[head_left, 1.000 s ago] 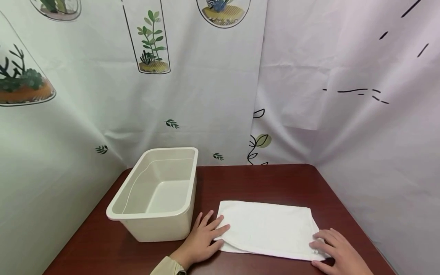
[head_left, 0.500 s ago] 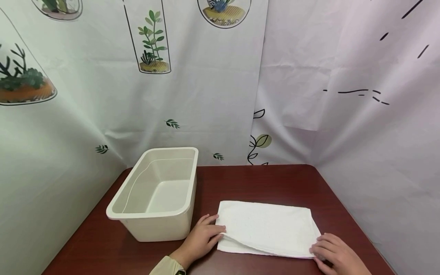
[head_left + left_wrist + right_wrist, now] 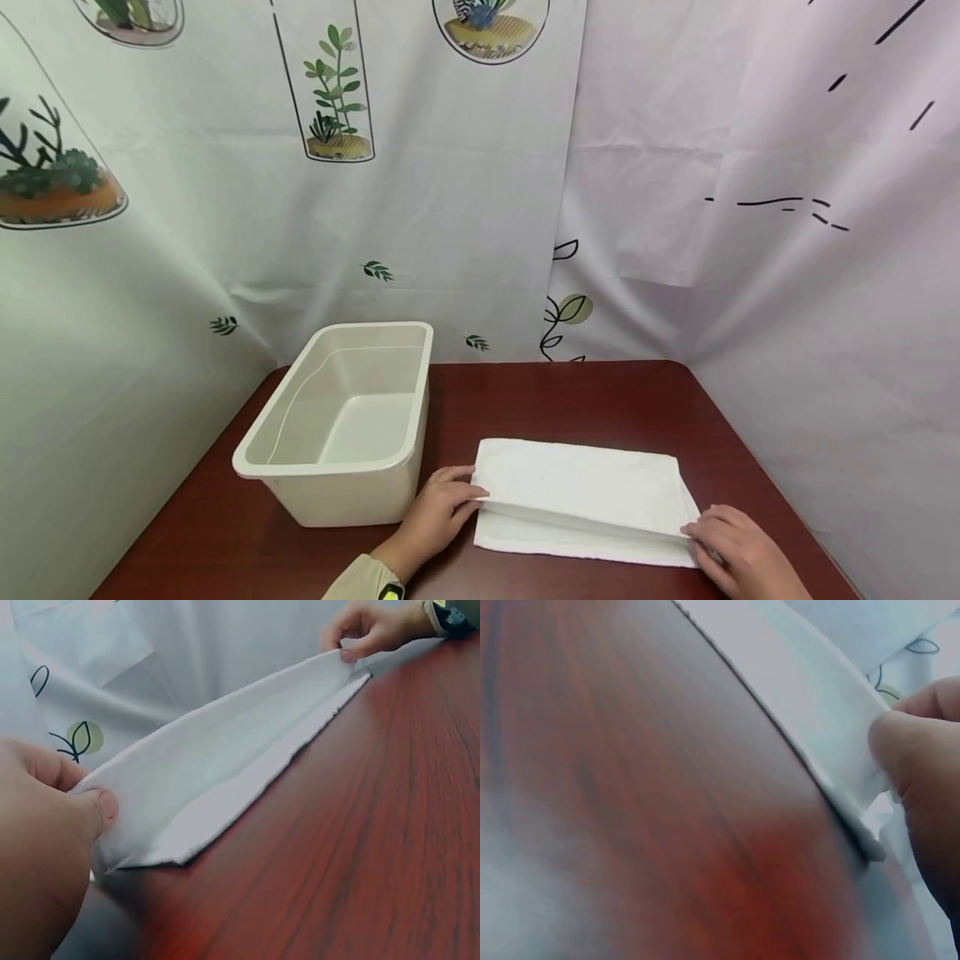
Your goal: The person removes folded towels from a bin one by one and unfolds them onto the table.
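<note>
A white towel (image 3: pixel 577 479), folded into layers, lies on the dark red table in front of the person. The left hand (image 3: pixel 437 515) pinches the left end of its upper layer between thumb and fingers. At the opposite end, the right hand (image 3: pixel 738 546) pinches the same layer. Between the two hands the near edge of this layer stands raised, while a lower layer stays flat on the table. In the left wrist view, the left thumb (image 3: pixel 105 806) presses on the lifted white cloth (image 3: pixel 225 742). The right wrist view shows the right thumb (image 3: pixel 892 742) against the cloth's edge.
A cream plastic tub (image 3: pixel 330 472) stands on the table left of the towel, near the left forearm. The wood-grain table (image 3: pixel 555 400) has rounded far corners. Printed white curtains (image 3: pixel 465 208) hang behind it and along both sides.
Both hands went from resting on the towel to pinching its upper layer. The near edge of that layer has risen and moved away from the person, baring more of the layer beneath.
</note>
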Demonstrator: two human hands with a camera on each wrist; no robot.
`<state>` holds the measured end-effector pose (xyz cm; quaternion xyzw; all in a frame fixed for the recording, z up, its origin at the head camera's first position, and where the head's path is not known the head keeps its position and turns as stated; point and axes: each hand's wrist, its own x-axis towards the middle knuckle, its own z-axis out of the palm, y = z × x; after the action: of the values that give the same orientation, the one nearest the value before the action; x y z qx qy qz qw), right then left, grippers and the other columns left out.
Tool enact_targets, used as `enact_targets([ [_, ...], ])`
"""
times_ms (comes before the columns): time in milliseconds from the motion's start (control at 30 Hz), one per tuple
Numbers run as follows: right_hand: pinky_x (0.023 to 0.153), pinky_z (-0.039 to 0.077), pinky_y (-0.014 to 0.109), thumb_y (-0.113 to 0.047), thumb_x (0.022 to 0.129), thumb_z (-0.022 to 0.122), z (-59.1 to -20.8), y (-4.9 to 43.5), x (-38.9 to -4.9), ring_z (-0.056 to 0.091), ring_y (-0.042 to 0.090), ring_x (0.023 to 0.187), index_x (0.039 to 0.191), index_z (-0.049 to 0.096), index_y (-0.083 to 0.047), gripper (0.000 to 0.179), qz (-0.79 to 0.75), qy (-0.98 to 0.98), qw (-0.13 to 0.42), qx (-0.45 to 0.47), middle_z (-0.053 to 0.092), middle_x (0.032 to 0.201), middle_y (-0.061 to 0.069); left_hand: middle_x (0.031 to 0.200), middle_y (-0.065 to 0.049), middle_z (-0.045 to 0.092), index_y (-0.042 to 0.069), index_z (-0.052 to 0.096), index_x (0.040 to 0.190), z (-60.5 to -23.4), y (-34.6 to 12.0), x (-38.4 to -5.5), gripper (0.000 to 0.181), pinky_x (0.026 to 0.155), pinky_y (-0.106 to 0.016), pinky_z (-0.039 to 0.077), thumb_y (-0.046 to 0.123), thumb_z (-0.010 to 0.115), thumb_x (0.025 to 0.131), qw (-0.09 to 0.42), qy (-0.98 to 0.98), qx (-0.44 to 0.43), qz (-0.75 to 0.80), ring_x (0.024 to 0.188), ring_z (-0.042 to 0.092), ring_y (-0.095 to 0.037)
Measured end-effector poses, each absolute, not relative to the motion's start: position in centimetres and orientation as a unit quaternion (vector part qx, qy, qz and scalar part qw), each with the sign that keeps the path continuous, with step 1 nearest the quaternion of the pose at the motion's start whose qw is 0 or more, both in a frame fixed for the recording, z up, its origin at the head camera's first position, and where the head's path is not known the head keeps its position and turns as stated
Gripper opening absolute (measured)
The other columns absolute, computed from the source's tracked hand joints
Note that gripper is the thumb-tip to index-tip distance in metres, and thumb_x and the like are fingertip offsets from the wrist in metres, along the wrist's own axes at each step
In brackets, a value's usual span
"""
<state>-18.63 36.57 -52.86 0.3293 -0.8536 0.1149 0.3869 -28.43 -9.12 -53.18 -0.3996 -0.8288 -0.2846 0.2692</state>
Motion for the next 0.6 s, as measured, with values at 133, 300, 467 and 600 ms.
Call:
enact_targets([
  [133, 0.091, 0.037, 0.013, -0.047, 0.107, 0.04, -52.1, 36.6, -19.0, 0.055, 0.006, 0.089, 0.09, 0.073, -0.019, 0.047, 0.105, -0.859, 0.393, 0.31, 0.065, 0.087, -0.018, 0.095, 0.005, 0.077, 0.014, 0.079, 0.094, -53.0, -8.9, -28.6, 0.02, 0.096, -0.052, 0.048, 0.004, 0.084, 0.077, 0.276, -0.821, -0.394, -0.307, 0.112, 0.066, -0.028],
  [300, 0.099, 0.036, 0.013, -0.045, 0.107, 0.041, -51.4, 36.9, -19.8, 0.056, 0.008, 0.088, 0.089, 0.073, -0.018, 0.046, 0.107, -0.851, 0.403, 0.318, 0.065, 0.086, -0.015, 0.093, 0.008, 0.076, 0.015, 0.078, 0.092, -52.8, -8.7, -28.8, 0.019, 0.099, -0.055, 0.045, 0.004, 0.084, 0.077, 0.285, -0.823, -0.377, -0.315, 0.115, 0.066, -0.028],
  [467, 0.117, 0.027, 0.024, -0.041, 0.107, 0.045, -50.6, 37.2, -20.9, 0.061, 0.018, 0.089, 0.088, 0.075, -0.013, 0.045, 0.115, -0.832, 0.425, 0.337, 0.069, 0.084, -0.006, 0.092, 0.007, 0.076, 0.015, 0.079, 0.092, -52.1, -8.2, -29.0, 0.019, 0.101, -0.056, 0.043, 0.004, 0.085, 0.078, 0.298, -0.828, -0.349, -0.321, 0.118, 0.065, -0.03],
  [600, 0.12, 0.024, 0.028, -0.042, 0.107, 0.044, -49.6, 37.3, -21.6, 0.061, 0.022, 0.09, 0.088, 0.076, -0.011, 0.049, 0.114, -0.833, 0.427, 0.334, 0.071, 0.083, -0.003, 0.091, 0.004, 0.076, 0.015, 0.078, 0.091, -51.3, -7.8, -29.1, 0.018, 0.101, -0.058, 0.042, 0.003, 0.084, 0.079, 0.314, -0.825, -0.339, -0.325, 0.118, 0.064, -0.033],
])
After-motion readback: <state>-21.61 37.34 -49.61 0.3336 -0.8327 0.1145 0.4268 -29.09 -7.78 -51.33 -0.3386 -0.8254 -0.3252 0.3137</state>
